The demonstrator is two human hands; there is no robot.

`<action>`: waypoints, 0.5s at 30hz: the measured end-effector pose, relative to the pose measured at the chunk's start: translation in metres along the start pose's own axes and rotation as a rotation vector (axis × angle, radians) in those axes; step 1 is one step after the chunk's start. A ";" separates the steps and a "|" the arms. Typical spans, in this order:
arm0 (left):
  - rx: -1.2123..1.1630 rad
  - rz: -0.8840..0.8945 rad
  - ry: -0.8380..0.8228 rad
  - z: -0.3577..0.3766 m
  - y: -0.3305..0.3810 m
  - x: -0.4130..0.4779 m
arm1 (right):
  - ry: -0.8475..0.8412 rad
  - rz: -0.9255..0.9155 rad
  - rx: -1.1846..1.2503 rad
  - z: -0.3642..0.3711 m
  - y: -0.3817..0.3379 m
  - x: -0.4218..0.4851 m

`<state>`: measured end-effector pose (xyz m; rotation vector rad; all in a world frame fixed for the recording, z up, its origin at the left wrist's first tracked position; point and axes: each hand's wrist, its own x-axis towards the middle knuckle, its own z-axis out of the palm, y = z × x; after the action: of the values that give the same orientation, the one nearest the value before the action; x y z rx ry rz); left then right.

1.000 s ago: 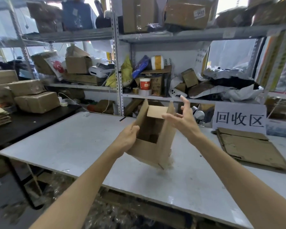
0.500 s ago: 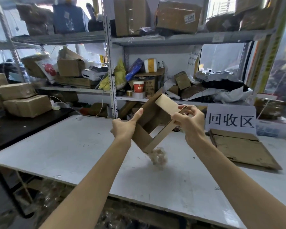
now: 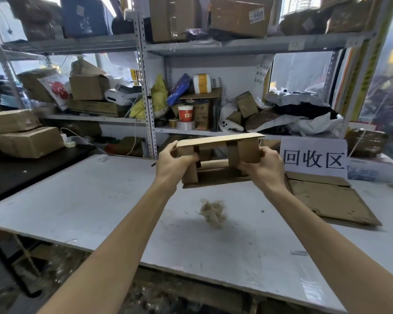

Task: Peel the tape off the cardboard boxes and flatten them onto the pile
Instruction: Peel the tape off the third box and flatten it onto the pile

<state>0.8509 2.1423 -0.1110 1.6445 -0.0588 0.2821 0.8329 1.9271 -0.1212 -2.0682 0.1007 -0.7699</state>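
An opened brown cardboard box (image 3: 218, 141) hangs in the air above the white table (image 3: 82, 200), squashed nearly flat, its flaps sticking out below. My left hand (image 3: 171, 163) grips its left end and my right hand (image 3: 262, 166) grips its right end, fingers curled round the cardboard. A crumpled wad of brownish tape (image 3: 212, 213) lies on the table just below the box. The pile of flattened cardboard (image 3: 327, 196) lies on the table to the right, under a white sign (image 3: 313, 157).
Metal shelves (image 3: 145, 91) crammed with boxes, bags, a paper cup and tape rolls stand behind the table. Taped boxes (image 3: 27, 141) sit on a black bench at the left. The table's front edge runs across the bottom, with clutter underneath.
The box was upright and open; both hands have turned it level and pressed it nearly flat. The tape wad has dropped from under the box onto the table.
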 end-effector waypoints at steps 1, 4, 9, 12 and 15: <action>0.008 -0.006 -0.046 -0.001 0.000 0.000 | -0.028 -0.011 0.037 -0.001 0.003 0.000; 0.004 -0.019 -0.141 -0.008 0.000 0.003 | -0.160 0.025 0.168 -0.005 0.009 0.002; -0.068 -0.022 -0.206 -0.013 -0.001 0.002 | -0.259 0.049 0.315 -0.007 0.012 0.005; -0.140 -0.035 -0.273 -0.015 -0.002 0.004 | -0.273 0.037 0.389 -0.010 0.013 0.006; -0.268 -0.049 -0.373 -0.021 -0.005 0.006 | -0.354 0.093 0.546 -0.014 0.015 0.005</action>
<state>0.8549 2.1648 -0.1130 1.4111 -0.3243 -0.0717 0.8319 1.9057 -0.1250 -1.6299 -0.1916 -0.3149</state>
